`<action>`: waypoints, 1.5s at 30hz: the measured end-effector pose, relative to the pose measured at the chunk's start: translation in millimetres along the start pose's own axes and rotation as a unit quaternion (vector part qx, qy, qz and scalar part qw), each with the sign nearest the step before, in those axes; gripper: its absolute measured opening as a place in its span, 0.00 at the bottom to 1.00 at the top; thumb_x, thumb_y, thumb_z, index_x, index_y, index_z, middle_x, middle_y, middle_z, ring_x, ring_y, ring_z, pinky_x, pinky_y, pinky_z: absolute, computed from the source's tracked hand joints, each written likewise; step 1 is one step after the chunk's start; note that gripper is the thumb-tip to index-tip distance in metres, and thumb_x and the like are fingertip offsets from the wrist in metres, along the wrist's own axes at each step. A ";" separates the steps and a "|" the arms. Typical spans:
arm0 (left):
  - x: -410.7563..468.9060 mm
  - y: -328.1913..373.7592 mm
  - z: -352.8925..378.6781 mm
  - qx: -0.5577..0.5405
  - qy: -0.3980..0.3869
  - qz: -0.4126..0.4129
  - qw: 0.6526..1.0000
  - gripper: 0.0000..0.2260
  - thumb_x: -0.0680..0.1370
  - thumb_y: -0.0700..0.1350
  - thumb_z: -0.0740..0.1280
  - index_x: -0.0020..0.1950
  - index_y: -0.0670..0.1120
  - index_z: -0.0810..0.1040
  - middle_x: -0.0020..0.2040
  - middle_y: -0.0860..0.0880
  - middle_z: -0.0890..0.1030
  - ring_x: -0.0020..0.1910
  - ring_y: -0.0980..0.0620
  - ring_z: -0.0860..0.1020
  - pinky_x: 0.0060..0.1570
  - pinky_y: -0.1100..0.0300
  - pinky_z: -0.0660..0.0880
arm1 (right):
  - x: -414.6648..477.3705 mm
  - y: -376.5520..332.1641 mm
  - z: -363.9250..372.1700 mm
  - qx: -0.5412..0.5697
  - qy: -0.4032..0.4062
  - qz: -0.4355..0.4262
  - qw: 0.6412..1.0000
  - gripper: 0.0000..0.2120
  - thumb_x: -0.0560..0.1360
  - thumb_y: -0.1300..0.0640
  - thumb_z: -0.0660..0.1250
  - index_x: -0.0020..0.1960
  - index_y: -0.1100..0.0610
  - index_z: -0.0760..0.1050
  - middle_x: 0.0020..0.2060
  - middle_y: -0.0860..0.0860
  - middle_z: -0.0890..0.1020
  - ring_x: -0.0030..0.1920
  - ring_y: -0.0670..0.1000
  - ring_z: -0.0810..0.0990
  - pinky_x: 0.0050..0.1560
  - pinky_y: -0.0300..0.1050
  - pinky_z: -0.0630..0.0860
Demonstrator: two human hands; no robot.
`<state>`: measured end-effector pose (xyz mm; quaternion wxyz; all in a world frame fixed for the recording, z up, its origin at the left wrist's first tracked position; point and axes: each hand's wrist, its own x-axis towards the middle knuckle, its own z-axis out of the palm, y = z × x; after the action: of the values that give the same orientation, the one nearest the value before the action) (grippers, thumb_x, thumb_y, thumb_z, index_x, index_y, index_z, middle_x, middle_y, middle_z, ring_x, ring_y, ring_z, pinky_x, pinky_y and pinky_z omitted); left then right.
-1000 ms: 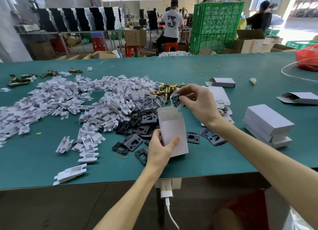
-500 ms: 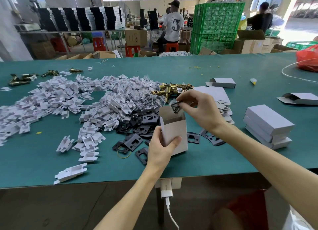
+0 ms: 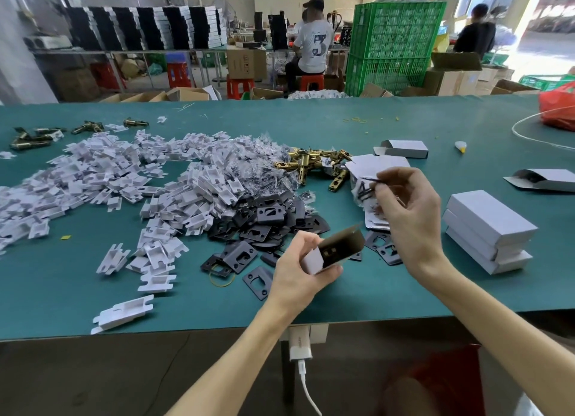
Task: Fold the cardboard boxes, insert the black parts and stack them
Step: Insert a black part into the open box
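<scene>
My left hand [image 3: 298, 269] grips a small white cardboard box [image 3: 337, 250], tipped so its open brown inside faces me; something dark sits inside it. Above and to the right, my right hand [image 3: 407, 204] pinches a small clear bag of black screws [image 3: 362, 193]. A heap of black metal plates [image 3: 267, 225] lies on the green table [image 3: 373, 291] just beyond my left hand. A stack of closed white boxes [image 3: 488, 232] stands to the right. Flat box blanks [image 3: 373, 163] lie behind my right hand.
White plastic inserts [image 3: 102, 185] spread over the table's left half. Brass latch parts [image 3: 314, 163] lie mid-table, more at far left [image 3: 28, 138]. Two half-folded boxes [image 3: 404, 147] [image 3: 544, 179] lie at the right. A red bag [image 3: 560, 107] sits far right. A person [image 3: 311, 42] sits beyond the table.
My left hand has tipped the box from upright to lying open-end toward me and lowered it. My right hand with the screw bag has lifted away to the right of the box.
</scene>
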<state>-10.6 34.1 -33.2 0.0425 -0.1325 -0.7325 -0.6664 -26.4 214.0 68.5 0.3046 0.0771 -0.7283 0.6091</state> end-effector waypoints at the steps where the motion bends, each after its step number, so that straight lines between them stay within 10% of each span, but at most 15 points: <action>1: -0.8 0.6 0.0 0.013 -0.012 0.002 1.000 0.17 0.73 0.38 0.79 0.54 0.44 0.73 0.47 0.57 0.82 0.48 0.59 0.79 0.49 0.66 0.74 | -3.0 1.2 -2.3 0.003 -0.002 0.006 1.000 0.08 0.79 0.66 0.67 0.54 0.54 0.78 0.46 0.50 0.83 0.46 0.47 0.82 0.50 0.46 0.80; 12: 2.0 -0.6 0.5 0.010 0.004 0.006 1.000 0.20 0.75 0.41 0.78 0.64 0.53 0.78 0.56 0.54 0.83 0.58 0.51 0.80 0.59 0.52 0.77 | -11.7 33.1 -7.0 -0.046 -0.033 0.047 0.997 0.09 0.80 0.64 0.66 0.54 0.51 0.76 0.48 0.49 0.82 0.48 0.51 0.82 0.47 0.44 0.80; 26: 2.6 3.5 -8.3 -0.171 0.156 -0.056 0.971 0.17 0.72 0.36 0.80 0.57 0.48 0.82 0.50 0.54 0.88 0.50 0.58 0.84 0.47 0.65 0.79 | 18.4 83.1 42.6 -0.307 -0.224 0.105 0.919 0.10 0.75 0.66 0.66 0.55 0.60 0.80 0.50 0.54 0.83 0.53 0.54 0.81 0.58 0.45 0.75; 45: 0.5 5.3 -6.1 -0.232 0.088 -0.025 0.968 0.20 0.71 0.23 0.73 0.59 0.39 0.83 0.52 0.44 0.87 0.51 0.53 0.85 0.45 0.62 0.82 | 6.0 84.1 46.2 -0.392 -0.290 0.055 0.871 0.11 0.78 0.60 0.67 0.60 0.61 0.79 0.56 0.59 0.78 0.59 0.59 0.75 0.62 0.52 0.71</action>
<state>-10.5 28.6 -27.2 0.0584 -0.0610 -0.5546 -0.8278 -88.0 193.1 -2.3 0.0508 0.0848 -0.9659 0.2394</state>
